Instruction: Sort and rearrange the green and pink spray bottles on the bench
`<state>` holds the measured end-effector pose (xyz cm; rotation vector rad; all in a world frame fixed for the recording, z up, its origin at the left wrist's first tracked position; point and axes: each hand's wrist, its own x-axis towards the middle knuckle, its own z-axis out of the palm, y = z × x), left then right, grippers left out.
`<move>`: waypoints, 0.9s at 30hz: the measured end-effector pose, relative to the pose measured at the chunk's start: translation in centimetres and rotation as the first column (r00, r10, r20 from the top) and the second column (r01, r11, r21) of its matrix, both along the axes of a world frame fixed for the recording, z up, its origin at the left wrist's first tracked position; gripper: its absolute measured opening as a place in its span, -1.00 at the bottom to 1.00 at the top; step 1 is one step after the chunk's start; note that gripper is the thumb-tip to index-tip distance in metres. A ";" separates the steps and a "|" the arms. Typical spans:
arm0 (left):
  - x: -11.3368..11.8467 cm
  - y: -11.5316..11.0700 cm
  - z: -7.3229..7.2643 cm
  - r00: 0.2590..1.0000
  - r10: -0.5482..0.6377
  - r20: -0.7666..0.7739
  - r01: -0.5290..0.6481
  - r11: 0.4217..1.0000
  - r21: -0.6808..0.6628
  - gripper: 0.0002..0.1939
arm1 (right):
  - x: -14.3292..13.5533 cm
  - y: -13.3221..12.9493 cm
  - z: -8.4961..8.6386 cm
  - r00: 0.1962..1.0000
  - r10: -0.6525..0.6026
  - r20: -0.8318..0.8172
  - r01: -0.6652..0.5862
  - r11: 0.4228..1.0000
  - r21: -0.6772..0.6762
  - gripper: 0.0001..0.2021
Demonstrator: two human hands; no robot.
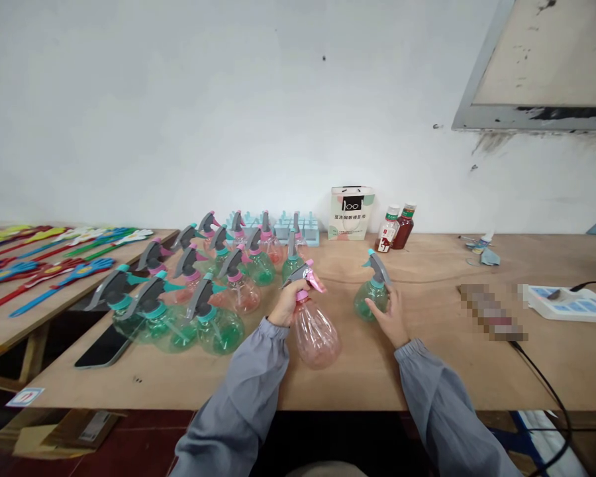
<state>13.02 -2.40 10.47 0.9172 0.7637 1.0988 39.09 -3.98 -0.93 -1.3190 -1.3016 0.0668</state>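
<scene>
My left hand (287,303) is closed round the neck of a clear pink spray bottle (318,336), whose grey and pink trigger head points right. The bottle is slightly tilted, its base towards me. To the right, my right hand (391,317) curls around the side of a green spray bottle (365,302) with a grey and teal head, thumb and fingers on its body. That bottle stands upright on the wooden table. Left of my hands, several more green and pink spray bottles (221,332) stand grouped in rows, partly hiding one another.
A paper bag (350,225) and two sauce-like bottles (396,228) stand by the wall, near pale blue racks (310,230). A phone (102,348) lies front left. A white power strip (571,303) with cables sits right. Colourful hand-shaped sticks (69,281) cover the left table.
</scene>
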 end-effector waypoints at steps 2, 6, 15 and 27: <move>-0.1 0.0 0.0 0.998 0.034 0.048 -0.033 0.999 -0.007 -0.87 | 0.0 0.0 0.0 1.000 0.001 0.006 -0.001 1.000 0.001 -0.42; -0.2 -0.2 0.4 1.000 0.012 0.029 -0.012 1.000 0.010 -0.85 | 0.1 0.0 0.0 1.000 0.010 0.019 -0.010 1.000 0.004 -0.43; 0.2 -0.4 0.5 1.000 -0.001 0.022 -0.001 0.998 0.055 -0.90 | 0.3 0.1 -0.2 1.000 0.019 0.015 -0.019 1.000 -0.003 -0.43; 0.1 -0.7 0.2 1.000 -0.006 -0.021 0.008 0.997 0.081 -0.91 | 0.2 0.1 -0.1 1.000 0.012 0.002 -0.012 1.000 -0.001 -0.40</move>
